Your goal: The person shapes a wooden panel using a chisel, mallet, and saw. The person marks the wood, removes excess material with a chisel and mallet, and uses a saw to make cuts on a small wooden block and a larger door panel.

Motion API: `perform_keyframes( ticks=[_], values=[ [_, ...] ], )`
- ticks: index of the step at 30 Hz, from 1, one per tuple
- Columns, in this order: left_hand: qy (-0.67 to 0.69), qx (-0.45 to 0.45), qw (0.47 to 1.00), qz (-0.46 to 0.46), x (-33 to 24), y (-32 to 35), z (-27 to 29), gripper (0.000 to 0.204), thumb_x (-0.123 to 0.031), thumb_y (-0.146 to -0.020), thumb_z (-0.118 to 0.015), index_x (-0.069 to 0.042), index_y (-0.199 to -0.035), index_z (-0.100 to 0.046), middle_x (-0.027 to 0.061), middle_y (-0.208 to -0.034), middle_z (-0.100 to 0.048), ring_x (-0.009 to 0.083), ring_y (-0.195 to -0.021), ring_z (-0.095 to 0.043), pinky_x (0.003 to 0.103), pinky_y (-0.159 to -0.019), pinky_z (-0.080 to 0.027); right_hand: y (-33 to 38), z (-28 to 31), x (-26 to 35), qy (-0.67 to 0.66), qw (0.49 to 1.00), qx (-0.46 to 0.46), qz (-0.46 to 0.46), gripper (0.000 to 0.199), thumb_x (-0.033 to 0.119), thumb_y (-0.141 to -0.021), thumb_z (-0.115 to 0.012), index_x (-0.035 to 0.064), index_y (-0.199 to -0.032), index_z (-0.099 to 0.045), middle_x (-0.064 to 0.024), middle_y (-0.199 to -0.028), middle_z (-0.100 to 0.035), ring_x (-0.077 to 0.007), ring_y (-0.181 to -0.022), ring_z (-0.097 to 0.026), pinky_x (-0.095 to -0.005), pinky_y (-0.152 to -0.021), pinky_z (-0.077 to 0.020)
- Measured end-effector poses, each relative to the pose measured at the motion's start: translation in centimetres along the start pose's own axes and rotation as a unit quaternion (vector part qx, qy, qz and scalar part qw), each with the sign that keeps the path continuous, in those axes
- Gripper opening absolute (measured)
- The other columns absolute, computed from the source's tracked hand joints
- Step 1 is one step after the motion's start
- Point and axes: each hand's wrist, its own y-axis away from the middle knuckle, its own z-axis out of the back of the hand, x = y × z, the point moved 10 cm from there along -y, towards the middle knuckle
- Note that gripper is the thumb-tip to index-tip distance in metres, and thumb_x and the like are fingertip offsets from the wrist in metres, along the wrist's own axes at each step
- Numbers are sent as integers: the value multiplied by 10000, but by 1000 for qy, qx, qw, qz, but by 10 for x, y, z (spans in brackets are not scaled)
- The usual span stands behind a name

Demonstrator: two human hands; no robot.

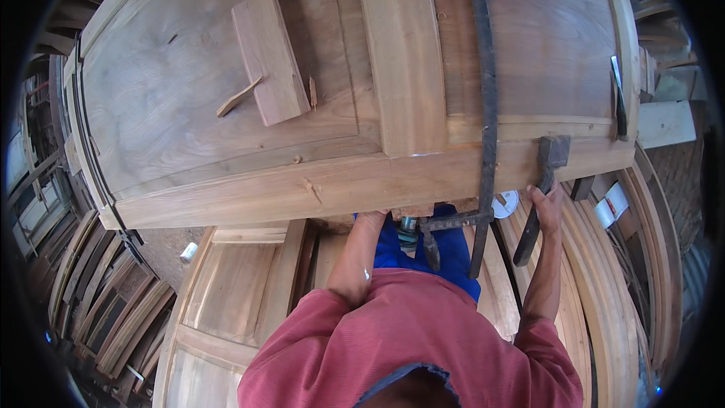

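Note:
A hammer [553,153] with a blocky dark head is in my right hand [550,205], fingers closed round its handle just below the head. The head lies at the near edge of a large panelled wooden door [249,190]. My left hand [371,217] reaches to that same edge, left of centre; its fingers are hidden beneath the wood. Between my hands, a dark bar clamp [485,91] runs across the door, its screw end [431,248] hanging below the edge. A chisel [619,98] rests on the door at the right.
On the door lie a flat wood block [272,60], a thin wood wedge [240,97] and a splinter [313,94]. A second clamp [89,143] spans the left end. Another panelled door [234,287] sits below at the left. Stacked boards [604,272] line the right.

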Motion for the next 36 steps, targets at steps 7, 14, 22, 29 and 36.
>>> perform_keyframes(
  ticks=[7,14,22,29,36],
  values=[
    [-760,189,601,162,-27,146,-26,423,-356,-1060,-393,-41,-1135,-665,52,-1036,-696,153,-945,-613,333,-852,-494,-7,9,-20,3,1000,21,5,378,88,-734,-664,-24,-1087,-588,-38,-858,-602,-108,-704,-556,-284,-643,-470],
    [-859,-53,264,-436,-161,237,-337,495,-464,-986,-498,-25,-1160,-646,212,-1024,-697,323,-993,-662,406,-854,-503,-4,22,-13,50,997,-41,31,358,113,-714,-700,-31,-1031,-618,-36,-717,-614,-151,-595,-569,-329,-596,-489],
    [-862,-324,17,-388,-177,157,-466,1055,-773,-726,-613,93,-1322,-517,269,-1339,-563,407,-1254,-532,470,-1052,-400,42,15,21,-68,994,-79,-14,284,206,-773,-741,3,-916,-603,-35,-667,-595,-112,-549,-567,-282,-511,-445],
    [-874,-125,89,-461,-113,153,-483,922,-505,-652,-796,131,-1241,-483,309,-1213,-590,416,-1093,-619,426,-937,-500,82,10,36,-148,985,-86,-10,332,215,-794,-752,0,-988,-587,-31,-746,-602,-93,-562,-550,-258,-503,-444],
    [-815,258,260,-449,74,169,-484,926,-292,-605,-889,79,-1269,-362,234,-1207,-533,311,-1118,-573,421,-953,-486,93,19,63,-167,978,-122,13,313,224,-808,-744,6,-956,-577,-32,-735,-603,-92,-573,-554,-257,-515,-449]
  ],
)
